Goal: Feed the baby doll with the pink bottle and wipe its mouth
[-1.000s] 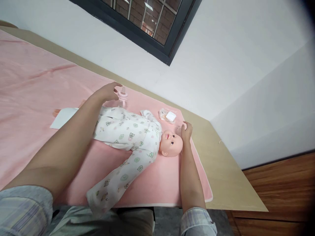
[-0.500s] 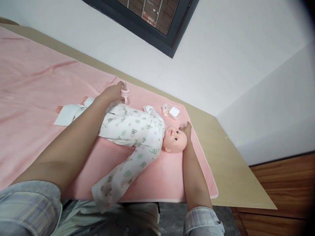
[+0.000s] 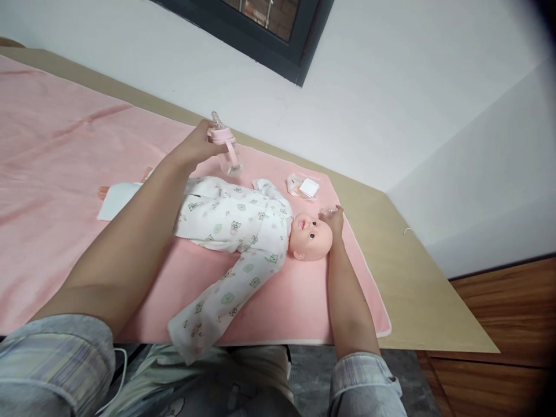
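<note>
My left hand (image 3: 200,143) grips a baby bottle (image 3: 223,136) with a pink collar, pink handles and a clear teat, holding it up beyond the doll's middle. The doll (image 3: 237,223) lies face up in a white printed outfit, its bald head to the right. One long sleeve hangs over the near table edge. Just past the doll's head, my right hand (image 3: 335,221) is closed round a small clear plastic piece (image 3: 328,212) that looks like a bottle cap; the fingers partly hide it. My left forearm covers part of the doll's legs.
A pink blanket (image 3: 286,307) lies under the doll on a tan tabletop (image 3: 417,289). Beyond the doll's shoulder sits a clear packet (image 3: 297,185) with a white square on it. A white wall with a dark-framed window (image 3: 299,63) rises behind the table.
My left hand has lifted the baby bottle up and away from the doll, so more of its clear body shows. My right hand stays beside the doll's head.
</note>
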A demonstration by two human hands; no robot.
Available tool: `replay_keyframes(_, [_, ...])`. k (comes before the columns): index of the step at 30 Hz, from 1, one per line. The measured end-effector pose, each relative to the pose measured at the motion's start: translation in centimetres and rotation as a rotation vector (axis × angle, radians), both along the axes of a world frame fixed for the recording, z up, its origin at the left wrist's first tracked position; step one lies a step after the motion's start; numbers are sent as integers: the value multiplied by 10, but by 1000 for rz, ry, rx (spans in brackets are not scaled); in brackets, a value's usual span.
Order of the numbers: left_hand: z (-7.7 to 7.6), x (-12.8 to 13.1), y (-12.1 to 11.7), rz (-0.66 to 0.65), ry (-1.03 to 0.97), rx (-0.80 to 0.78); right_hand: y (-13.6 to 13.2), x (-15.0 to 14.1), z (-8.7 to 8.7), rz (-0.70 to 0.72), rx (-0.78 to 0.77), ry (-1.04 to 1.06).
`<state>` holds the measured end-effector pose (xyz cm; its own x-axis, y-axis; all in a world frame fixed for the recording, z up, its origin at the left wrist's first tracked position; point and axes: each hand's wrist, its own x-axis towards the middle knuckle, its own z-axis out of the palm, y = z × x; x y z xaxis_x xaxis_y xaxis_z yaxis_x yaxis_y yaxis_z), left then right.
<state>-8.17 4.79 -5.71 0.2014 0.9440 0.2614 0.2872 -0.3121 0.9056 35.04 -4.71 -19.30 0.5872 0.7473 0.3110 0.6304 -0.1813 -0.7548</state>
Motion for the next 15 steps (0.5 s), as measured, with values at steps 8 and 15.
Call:
replay_keyframes(8, [25, 37, -34, -200, -112, 92, -8, -33, 75, 172, 206, 181])
replay_keyframes(15, [35, 70, -94, -433, 123, 251, -40, -98, 141, 631, 486, 153])
